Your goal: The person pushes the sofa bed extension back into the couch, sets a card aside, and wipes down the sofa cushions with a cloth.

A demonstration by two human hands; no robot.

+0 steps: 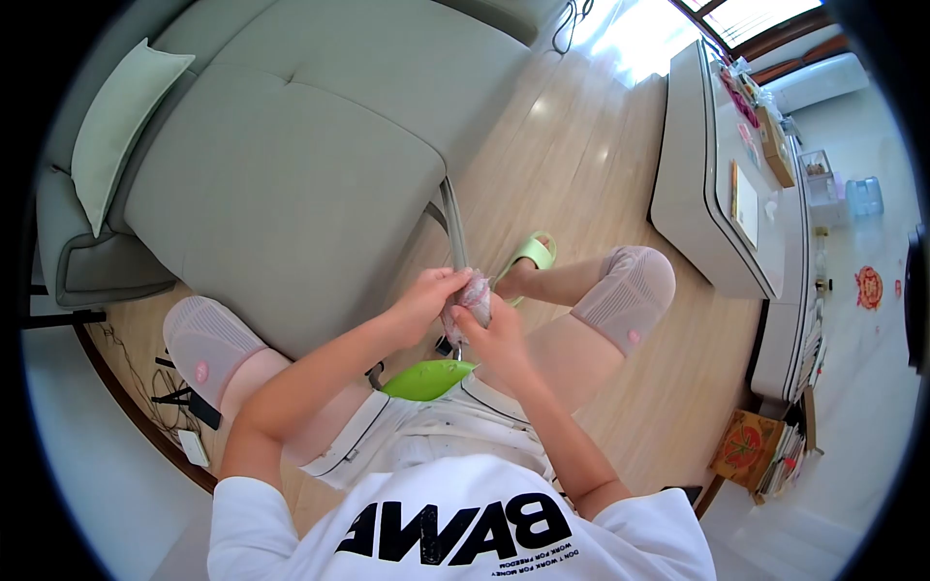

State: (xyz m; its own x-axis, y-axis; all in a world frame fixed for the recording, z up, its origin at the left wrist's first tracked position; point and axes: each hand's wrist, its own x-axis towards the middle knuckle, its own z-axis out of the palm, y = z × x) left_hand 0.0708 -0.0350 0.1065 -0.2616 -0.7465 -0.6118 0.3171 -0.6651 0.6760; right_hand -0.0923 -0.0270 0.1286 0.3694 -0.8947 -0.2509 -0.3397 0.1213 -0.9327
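In front of my lap, both hands are closed around a crumpled whitish-pink wrap (472, 302), thin cloth or plastic; the frame does not show which. My left hand (429, 302) pinches its upper left side with the fingertips. From the right, my right hand (492, 334) grips it, thumb lying across the front. Just beyond the hands a grey metal sofa leg (451, 218) comes down from the sofa corner. Whether the wrap touches that leg is hard to tell. Under me shows a bright green seat (426, 380), between my knees in pale knee sleeves (635, 300).
A large grey sofa (281, 165) with a pale cushion (121, 136) fills the left. To the right stands a white cabinet (693, 184) bearing boxes and papers. Cables (160, 387) and a white power strip (192, 447) lie at lower left. A decorated box (746, 447) stands lower right.
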